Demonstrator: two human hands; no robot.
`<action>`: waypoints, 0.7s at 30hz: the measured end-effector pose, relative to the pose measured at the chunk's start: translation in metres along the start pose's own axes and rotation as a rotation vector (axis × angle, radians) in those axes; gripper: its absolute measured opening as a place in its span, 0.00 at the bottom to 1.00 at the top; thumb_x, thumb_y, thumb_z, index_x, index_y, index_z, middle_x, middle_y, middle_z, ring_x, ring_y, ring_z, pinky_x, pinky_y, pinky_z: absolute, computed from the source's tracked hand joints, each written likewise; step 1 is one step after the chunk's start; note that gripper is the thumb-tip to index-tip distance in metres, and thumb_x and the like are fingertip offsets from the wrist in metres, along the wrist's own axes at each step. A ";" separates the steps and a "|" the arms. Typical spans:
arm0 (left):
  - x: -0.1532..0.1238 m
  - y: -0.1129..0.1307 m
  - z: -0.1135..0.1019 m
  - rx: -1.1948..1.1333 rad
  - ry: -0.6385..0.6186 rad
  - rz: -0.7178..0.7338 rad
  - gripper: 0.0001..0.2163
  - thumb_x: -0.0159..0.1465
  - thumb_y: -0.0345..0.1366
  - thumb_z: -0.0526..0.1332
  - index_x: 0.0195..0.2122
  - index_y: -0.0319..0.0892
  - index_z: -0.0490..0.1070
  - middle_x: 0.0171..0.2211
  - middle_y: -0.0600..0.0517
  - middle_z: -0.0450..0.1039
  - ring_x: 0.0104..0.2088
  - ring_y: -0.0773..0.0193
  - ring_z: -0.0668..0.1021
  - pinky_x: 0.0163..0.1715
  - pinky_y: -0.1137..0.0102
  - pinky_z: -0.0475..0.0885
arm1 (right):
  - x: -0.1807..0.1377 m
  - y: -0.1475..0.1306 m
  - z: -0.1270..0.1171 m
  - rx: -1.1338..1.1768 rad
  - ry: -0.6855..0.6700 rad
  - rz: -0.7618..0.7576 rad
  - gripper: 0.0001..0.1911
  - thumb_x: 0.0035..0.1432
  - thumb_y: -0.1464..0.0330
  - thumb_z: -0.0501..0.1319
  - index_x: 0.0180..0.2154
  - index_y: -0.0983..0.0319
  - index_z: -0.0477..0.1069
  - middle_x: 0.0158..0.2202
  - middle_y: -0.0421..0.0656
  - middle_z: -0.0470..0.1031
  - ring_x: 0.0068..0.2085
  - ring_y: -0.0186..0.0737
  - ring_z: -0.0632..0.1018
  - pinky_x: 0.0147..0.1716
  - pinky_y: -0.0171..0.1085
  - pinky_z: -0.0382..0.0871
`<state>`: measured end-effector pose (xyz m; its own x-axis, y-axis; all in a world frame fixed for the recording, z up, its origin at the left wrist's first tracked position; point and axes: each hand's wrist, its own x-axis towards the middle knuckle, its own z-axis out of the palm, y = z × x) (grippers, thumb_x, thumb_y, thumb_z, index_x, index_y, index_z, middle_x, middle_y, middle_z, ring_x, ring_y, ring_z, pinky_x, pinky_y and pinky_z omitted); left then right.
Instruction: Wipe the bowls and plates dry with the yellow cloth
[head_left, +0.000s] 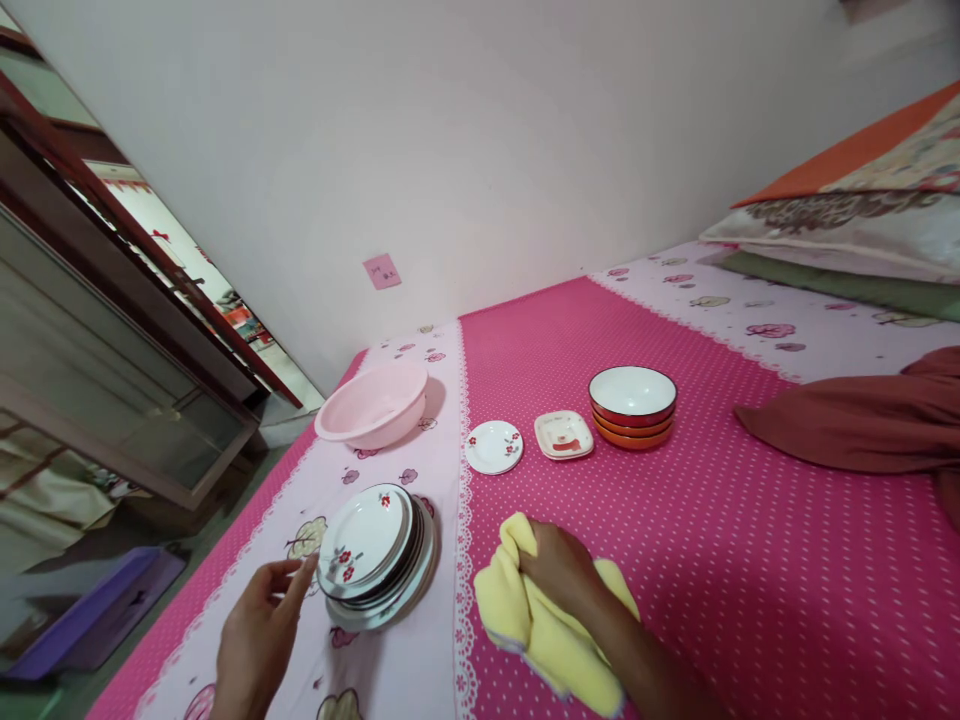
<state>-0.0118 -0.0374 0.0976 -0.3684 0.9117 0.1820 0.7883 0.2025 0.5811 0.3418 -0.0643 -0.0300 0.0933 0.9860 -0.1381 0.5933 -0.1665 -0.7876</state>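
- Just at the near left of the bed (712,560), the left hand (259,625) is held open, fingers loosely spread and slightly curled, holding nothing.
- Its fingertips sit right at the near-left rim of the stack of plates (375,545); whether they actually touch the rim cannot be told.
- The stack of plates lies on the pale, flowered strip of the sheet. Its top plate is white with small red flowers and tilts a little toward the left hand, and darker-rimmed plates show beneath it.
- To the right of the stack, on the other side of the lace seam, the right hand (559,570) lies on top of the yellow cloth (540,630), fingers closed into its bunched fold.
- The yellow cloth is crumpled on the dotted pink part of the sheet, spreading out under the wrist and forearm.
- The two hands are well apart, with the plates between them.
- Farther back, a pink basin (373,405) stands near the left edge of the bed, and nothing shows inside it.
- A small round plate (493,446) and a small square dish (563,435) lie side by side, near each other but apart; the dish bears a red mark.
- Just right of the dish stands a stack of bowls (632,405), red and orange outside, and the white inside of the top one is bare.
- A maroon cloth (862,420) lies heaped at the right, and pillows (847,220) are piled at the far right.
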 end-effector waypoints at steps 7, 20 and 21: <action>0.044 -0.007 0.022 0.222 -0.134 0.072 0.29 0.49 0.72 0.60 0.29 0.48 0.68 0.23 0.49 0.77 0.29 0.47 0.78 0.30 0.61 0.65 | 0.001 0.001 0.000 0.006 0.015 0.003 0.11 0.63 0.60 0.61 0.39 0.59 0.78 0.39 0.47 0.84 0.38 0.45 0.80 0.34 0.37 0.59; 0.045 -0.002 0.027 0.100 -0.102 0.003 0.23 0.48 0.64 0.61 0.26 0.48 0.66 0.17 0.53 0.72 0.22 0.55 0.74 0.25 0.64 0.63 | 0.001 0.000 0.000 -0.002 0.018 0.003 0.10 0.63 0.62 0.61 0.39 0.60 0.78 0.40 0.49 0.84 0.38 0.46 0.81 0.34 0.38 0.60; 0.043 0.002 0.025 0.092 -0.091 0.003 0.23 0.48 0.64 0.61 0.27 0.48 0.66 0.17 0.53 0.73 0.22 0.55 0.74 0.25 0.64 0.63 | 0.001 0.000 -0.001 -0.001 0.018 0.000 0.10 0.63 0.62 0.60 0.39 0.60 0.78 0.40 0.49 0.84 0.38 0.46 0.81 0.34 0.38 0.60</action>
<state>-0.0140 0.0112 0.0864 -0.3229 0.9402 0.1084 0.8328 0.2279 0.5044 0.3421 -0.0634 -0.0296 0.1077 0.9860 -0.1275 0.5941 -0.1666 -0.7869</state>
